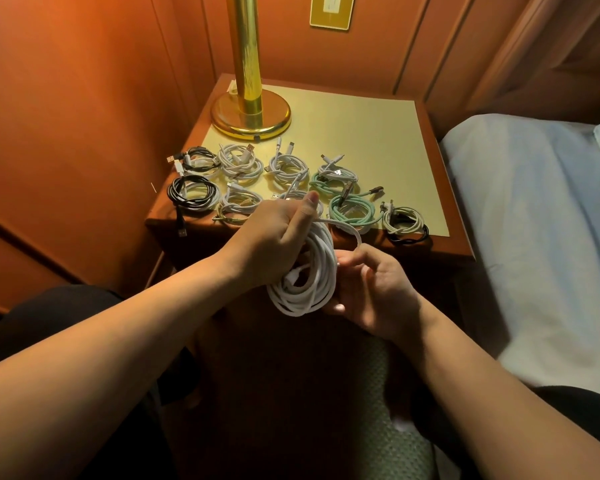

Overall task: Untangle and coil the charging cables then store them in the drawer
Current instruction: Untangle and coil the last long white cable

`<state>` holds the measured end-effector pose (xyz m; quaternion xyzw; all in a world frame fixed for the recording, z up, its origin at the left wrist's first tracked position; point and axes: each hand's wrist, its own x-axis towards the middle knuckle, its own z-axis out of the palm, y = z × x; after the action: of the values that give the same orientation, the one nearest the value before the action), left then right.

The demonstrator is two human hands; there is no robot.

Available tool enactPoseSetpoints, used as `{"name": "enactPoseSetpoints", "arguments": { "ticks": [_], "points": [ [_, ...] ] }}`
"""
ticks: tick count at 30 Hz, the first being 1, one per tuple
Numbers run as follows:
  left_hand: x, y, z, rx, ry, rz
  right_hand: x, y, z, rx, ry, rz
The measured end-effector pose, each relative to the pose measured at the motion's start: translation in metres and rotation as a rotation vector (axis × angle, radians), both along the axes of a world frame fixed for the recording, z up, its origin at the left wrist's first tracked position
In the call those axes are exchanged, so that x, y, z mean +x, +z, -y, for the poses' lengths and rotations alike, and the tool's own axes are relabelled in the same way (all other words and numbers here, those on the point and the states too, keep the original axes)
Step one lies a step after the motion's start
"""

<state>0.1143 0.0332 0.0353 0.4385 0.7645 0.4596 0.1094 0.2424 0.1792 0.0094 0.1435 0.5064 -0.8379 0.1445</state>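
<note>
A: What's on the counter (361, 133)?
B: A lamp (250, 112) far left, and finished coils (284, 188) in rows along the near edge.
A: And the hands?
B: Left hand (274, 233) grips a white cable (309, 275), nearly all coiled, just in front of the counter; right hand (371, 289) pinches its loose end.
A: The step?
B: Likely finishing the last coil. Next: tuck the end, then find the drawer, not visible here.

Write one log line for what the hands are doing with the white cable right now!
left hand: grips white cable coil | right hand: pinches its loose end | coiled cables: on nightstand
</note>
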Motion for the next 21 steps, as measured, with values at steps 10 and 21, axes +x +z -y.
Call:
{"name": "enactPoseSetpoints", "arguments": {
  "ticks": [10, 21],
  "points": [
    [0.007, -0.007, -0.003, -0.068, -0.033, -0.085, 0.003, 0.003, 0.016, 0.218, 0.042, -0.05],
    [0.0, 0.001, -0.006, -0.117, 0.152, -0.272, 0.017, 0.014, 0.009, 0.523, 0.054, 0.209]
  ]
}}
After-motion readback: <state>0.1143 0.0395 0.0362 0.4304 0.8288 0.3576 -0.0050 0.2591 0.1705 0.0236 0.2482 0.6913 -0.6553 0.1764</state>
